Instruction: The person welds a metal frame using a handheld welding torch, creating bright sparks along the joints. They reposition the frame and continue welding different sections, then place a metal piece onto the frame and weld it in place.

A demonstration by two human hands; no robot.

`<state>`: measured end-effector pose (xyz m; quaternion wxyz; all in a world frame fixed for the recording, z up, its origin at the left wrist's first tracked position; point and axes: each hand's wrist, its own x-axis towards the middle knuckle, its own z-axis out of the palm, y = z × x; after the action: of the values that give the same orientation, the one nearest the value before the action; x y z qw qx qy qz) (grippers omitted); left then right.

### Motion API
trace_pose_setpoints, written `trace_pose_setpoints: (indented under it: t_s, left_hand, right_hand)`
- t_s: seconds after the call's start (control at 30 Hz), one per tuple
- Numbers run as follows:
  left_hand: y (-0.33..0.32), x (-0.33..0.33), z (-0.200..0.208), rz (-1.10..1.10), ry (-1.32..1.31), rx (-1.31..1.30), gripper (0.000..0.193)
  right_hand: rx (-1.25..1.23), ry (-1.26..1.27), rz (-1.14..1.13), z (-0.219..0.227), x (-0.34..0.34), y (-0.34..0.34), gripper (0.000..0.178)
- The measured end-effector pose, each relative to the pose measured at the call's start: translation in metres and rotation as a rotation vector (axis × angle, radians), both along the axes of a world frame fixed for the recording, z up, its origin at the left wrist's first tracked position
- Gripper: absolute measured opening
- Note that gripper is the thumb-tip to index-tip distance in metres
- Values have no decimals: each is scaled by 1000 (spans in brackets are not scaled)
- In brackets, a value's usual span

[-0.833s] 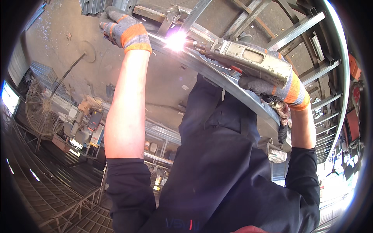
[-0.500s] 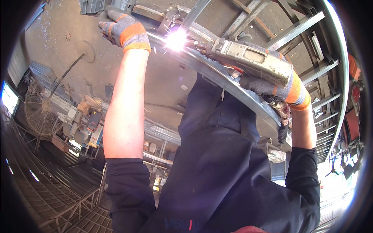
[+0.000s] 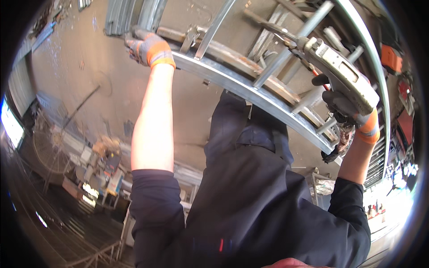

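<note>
Your left hand (image 3: 152, 48) is at the frame's left end; can't tell if it's clamped. Grey profiles (image 3: 121, 18) just beyond. Frame (image 3: 232, 79) runs down-right across your front. Your right hand (image 3: 345, 103) is clamped around the torch (image 3: 333, 62), over the frame's right half: nozzle up-left, long axis slanting from lower right. Far right, orange box (image 3: 391, 59), contents unclear.
</note>
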<state>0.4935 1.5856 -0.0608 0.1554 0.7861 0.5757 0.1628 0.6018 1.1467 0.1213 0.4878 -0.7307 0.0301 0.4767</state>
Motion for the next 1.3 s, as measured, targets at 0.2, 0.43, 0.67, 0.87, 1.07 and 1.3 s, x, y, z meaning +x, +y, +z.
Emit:
trace_pose_setpoints:
  t_s: [0.2, 0.43, 0.67, 0.87, 1.07, 1.3]
  left_hand:
    - [27, -1, -31, -477, 1176, 251, 37]
    - [29, -2, -16, -61, 63, 11, 62]
    - [-17, -27, 29, -447, -92, 23, 54]
    - [-222, -82, 33, -1209, -259, 349, 57]
    - [-518, -234, 51, -1772, -98, -236, 57]
    - [-826, -418, 84, -1879, 201, -821, 66]
  right_hand:
    - [-227, -531, -155, 112, -102, -84, 69]
    - [352, -649, -1096, 156, -337, -160, 77]
    - [1540, -584, -1407, 146, -500, -215, 70]
    - [238, -1315, -1485, 145, -574, -266, 61]
    - [272, -1123, -1705, 104, -671, -358, 61]
    - [526, -1182, -1948, 78, -812, -534, 60]
